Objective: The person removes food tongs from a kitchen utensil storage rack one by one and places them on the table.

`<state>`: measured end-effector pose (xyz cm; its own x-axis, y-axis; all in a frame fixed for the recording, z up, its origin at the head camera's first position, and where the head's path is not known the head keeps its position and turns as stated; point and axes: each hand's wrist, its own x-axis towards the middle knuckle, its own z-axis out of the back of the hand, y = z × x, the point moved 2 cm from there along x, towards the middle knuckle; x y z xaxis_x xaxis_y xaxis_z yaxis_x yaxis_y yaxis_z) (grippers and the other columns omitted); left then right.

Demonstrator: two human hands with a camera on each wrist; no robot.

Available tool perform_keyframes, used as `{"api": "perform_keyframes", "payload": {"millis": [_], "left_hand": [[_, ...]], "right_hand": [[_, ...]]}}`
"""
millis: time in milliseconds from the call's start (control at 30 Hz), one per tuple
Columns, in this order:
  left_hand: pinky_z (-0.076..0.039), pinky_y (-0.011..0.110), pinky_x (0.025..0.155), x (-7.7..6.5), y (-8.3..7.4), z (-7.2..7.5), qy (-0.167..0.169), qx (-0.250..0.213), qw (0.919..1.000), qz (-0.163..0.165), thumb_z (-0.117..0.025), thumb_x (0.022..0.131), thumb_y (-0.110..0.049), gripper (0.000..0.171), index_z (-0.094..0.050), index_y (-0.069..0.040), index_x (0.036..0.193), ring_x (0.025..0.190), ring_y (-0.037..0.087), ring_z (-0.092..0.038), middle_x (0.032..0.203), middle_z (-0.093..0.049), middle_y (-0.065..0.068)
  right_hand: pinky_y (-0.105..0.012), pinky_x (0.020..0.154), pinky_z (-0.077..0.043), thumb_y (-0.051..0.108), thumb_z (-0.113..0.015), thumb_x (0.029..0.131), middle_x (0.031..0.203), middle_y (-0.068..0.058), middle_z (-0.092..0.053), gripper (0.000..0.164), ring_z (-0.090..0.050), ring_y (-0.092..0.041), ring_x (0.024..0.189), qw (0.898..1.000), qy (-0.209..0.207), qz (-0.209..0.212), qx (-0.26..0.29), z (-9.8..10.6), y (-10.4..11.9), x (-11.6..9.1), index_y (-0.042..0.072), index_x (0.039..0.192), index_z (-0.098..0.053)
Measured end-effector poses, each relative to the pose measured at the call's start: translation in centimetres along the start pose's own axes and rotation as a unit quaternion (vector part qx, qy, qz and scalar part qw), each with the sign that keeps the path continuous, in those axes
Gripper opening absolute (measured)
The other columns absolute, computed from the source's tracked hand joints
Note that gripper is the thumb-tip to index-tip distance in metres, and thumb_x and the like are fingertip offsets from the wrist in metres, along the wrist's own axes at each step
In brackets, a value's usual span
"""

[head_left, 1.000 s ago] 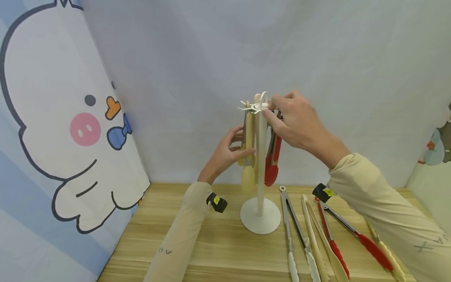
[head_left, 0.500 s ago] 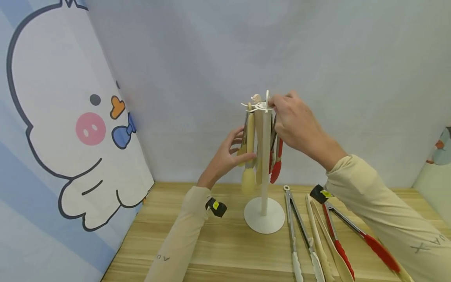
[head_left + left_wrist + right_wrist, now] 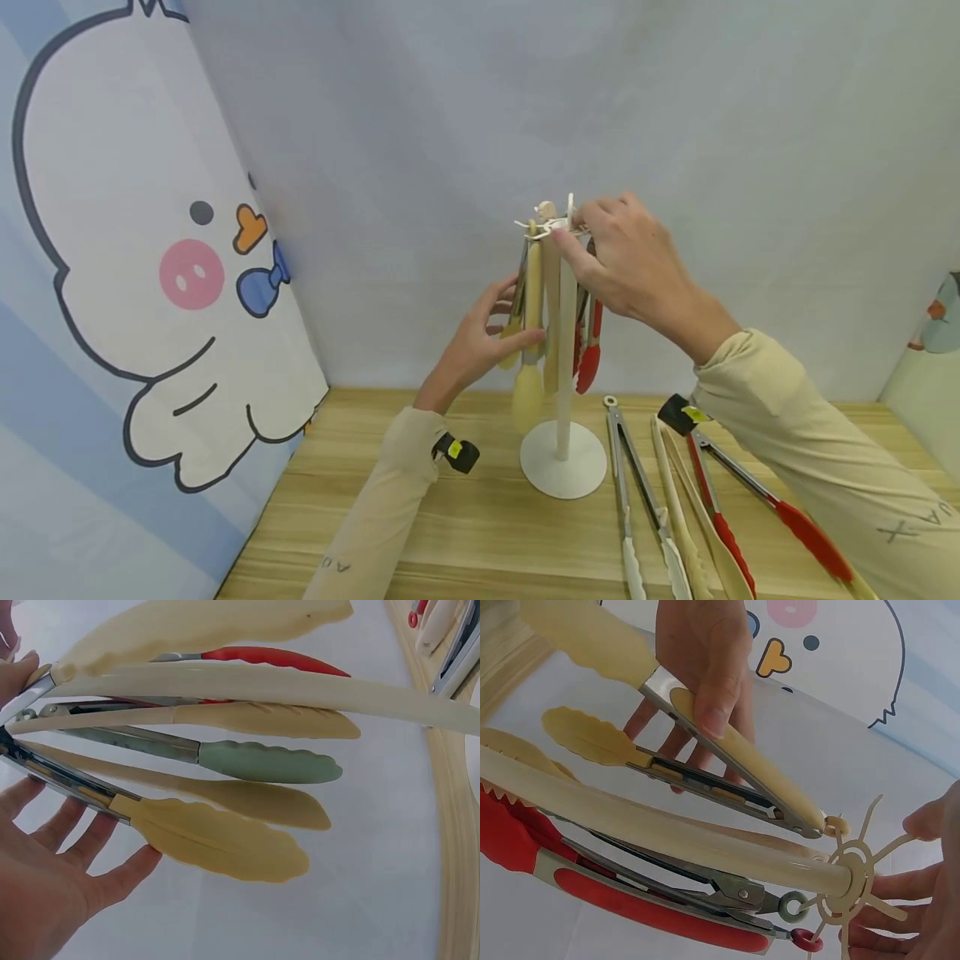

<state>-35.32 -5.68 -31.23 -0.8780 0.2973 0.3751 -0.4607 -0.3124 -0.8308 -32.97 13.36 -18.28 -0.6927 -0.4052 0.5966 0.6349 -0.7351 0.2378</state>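
- Stand (image 3: 563, 479): upright on the worktop (image 3: 450, 533), a plain pole on a round base; the hook ring (image 3: 855, 864) sits at its top.
- Yellow tongs (image 3: 528, 398): hang head-down on the left side of the stand, loop (image 3: 838, 826) over one hook, arms spread, heads clear of the worktop.
- Left hand (image 3: 482, 332): left of the stand, clamped across the yellow tongs, thumb on the near arm, fingertips against the far arm.
- Right hand (image 3: 633, 258): at the top of the stand, pinching the hook ring by its hooks; no tongs in it.
- Also on the stand: red tongs (image 3: 589, 368) on its right side, green tongs (image 3: 270, 761) and beige tongs (image 3: 274, 801) on its far side.
- On the worktop right of the stand: white-tipped tongs (image 3: 677, 575), wooden-looking tongs (image 3: 722, 557), second red tongs (image 3: 813, 542); another pale piece is mostly hidden by the sleeve (image 3: 810, 433).
- Handling, my read: yellow tongs light, stiff metal arms, probably springy; heads look soft and grippy, bare metal likely slicker. Best hold is mid-arm on the coloured grips, both arms together. Hooks look thin and bendable, so support near the hub.
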Motion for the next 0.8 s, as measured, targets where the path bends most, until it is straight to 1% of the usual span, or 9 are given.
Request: {"api": "perform_keyframes", "payload": {"millis": [100, 233, 300, 400, 467, 633, 700, 800], "left_hand": [[-0.040, 0.049, 0.095, -0.4, -0.3, 0.0, -0.007, 0.006, 0.9999, -0.006, -0.071, 0.082, -0.038, 0.074, -0.031, -0.039, 0.144, 0.115, 0.021, -0.048, 0.132, -0.045, -0.001], [-0.041, 0.048, 0.094, -0.8, -0.5, 0.0, -0.020, 0.011, 0.9996, -0.015, -0.073, 0.081, -0.034, 0.074, -0.034, -0.036, 0.144, 0.113, 0.022, -0.049, 0.130, -0.046, 0.001], [-0.042, 0.048, 0.092, -1.0, -0.6, 0.0, -0.029, 0.017, 0.9992, -0.021, -0.074, 0.081, -0.033, 0.074, -0.035, -0.033, 0.144, 0.112, 0.023, -0.049, 0.129, -0.047, 0.003], [-0.041, 0.052, 0.091, -1.3, -0.9, 0.0, -0.040, 0.020, 0.9987, -0.025, -0.075, 0.080, -0.031, 0.075, -0.036, -0.027, 0.145, 0.113, 0.027, -0.049, 0.129, -0.048, 0.007], [-0.040, 0.055, 0.091, -1.8, -1.9, 0.1, -0.042, 0.019, 0.9987, -0.020, -0.074, 0.081, -0.027, 0.075, -0.036, -0.021, 0.146, 0.114, 0.032, -0.048, 0.130, -0.048, 0.012], [-0.042, 0.050, 0.089, -2.4, -2.2, 0.3, -0.058, 0.050, 0.9970, -0.012, -0.074, 0.080, -0.035, 0.074, -0.037, -0.028, 0.145, 0.111, 0.024, -0.049, 0.128, -0.048, 0.005], [-0.044, 0.046, 0.087, -2.4, -1.6, 0.3, -0.071, 0.066, 0.9952, -0.013, -0.074, 0.079, -0.041, 0.075, -0.037, -0.033, 0.144, 0.109, 0.019, -0.049, 0.127, -0.048, 0.000], [-0.044, 0.045, 0.086, -2.7, -1.9, 0.2, -0.087, 0.071, 0.9936, -0.011, -0.074, 0.079, -0.040, 0.076, -0.037, -0.031, 0.144, 0.109, 0.019, -0.049, 0.127, -0.048, 0.000]], "right_hand": [[-0.048, 0.077, -0.040, 0.029, -0.040, 0.099, 0.102, -0.018, -0.062, 0.039, -0.049, -0.035, 0.093, 1.000, -0.005, 0.002, 0.005, 0.0, 0.0, 0.0, -0.002, 0.101, -0.062], [-0.048, 0.079, -0.040, 0.021, -0.037, 0.098, 0.103, -0.018, -0.062, 0.035, -0.050, -0.034, 0.093, 1.000, -0.006, 0.002, 0.017, 0.1, -0.1, -0.2, -0.002, 0.100, -0.063], [-0.048, 0.081, -0.039, 0.019, -0.036, 0.098, 0.103, -0.018, -0.061, 0.034, -0.050, -0.034, 0.095, 1.000, -0.004, 0.002, 0.019, 0.1, -0.1, -0.3, -0.002, 0.099, -0.063], [-0.048, 0.081, -0.039, 0.017, -0.035, 0.097, 0.099, -0.017, -0.062, 0.033, -0.051, -0.033, 0.094, 1.000, -0.004, 0.002, 0.017, 0.2, 0.0, -0.3, -0.002, 0.097, -0.063], [-0.047, 0.080, -0.039, 0.016, -0.035, 0.097, 0.096, -0.016, -0.061, 0.032, -0.051, -0.032, 0.092, 1.000, -0.005, 0.003, 0.017, 0.2, 0.0, -0.3, -0.001, 0.095, -0.062], [-0.046, 0.078, -0.039, 0.016, -0.035, 0.097, 0.094, -0.015, -0.061, 0.031, -0.050, -0.031, 0.090, 1.000, -0.003, 0.003, 0.016, 0.1, 0.2, -0.5, -0.001, 0.094, -0.062], [-0.046, 0.078, -0.039, 0.016, -0.035, 0.097, 0.094, -0.015, -0.060, 0.031, -0.050, -0.031, 0.090, 1.000, -0.003, 0.002, 0.015, 0.1, 0.2, -0.5, -0.001, 0.094, -0.061], [-0.046, 0.078, -0.039, 0.016, -0.035, 0.097, 0.093, -0.015, -0.060, 0.031, -0.049, -0.031, 0.089, 1.000, -0.005, 0.001, 0.014, 0.1, 0.2, -0.7, -0.001, 0.094, -0.061]]}}
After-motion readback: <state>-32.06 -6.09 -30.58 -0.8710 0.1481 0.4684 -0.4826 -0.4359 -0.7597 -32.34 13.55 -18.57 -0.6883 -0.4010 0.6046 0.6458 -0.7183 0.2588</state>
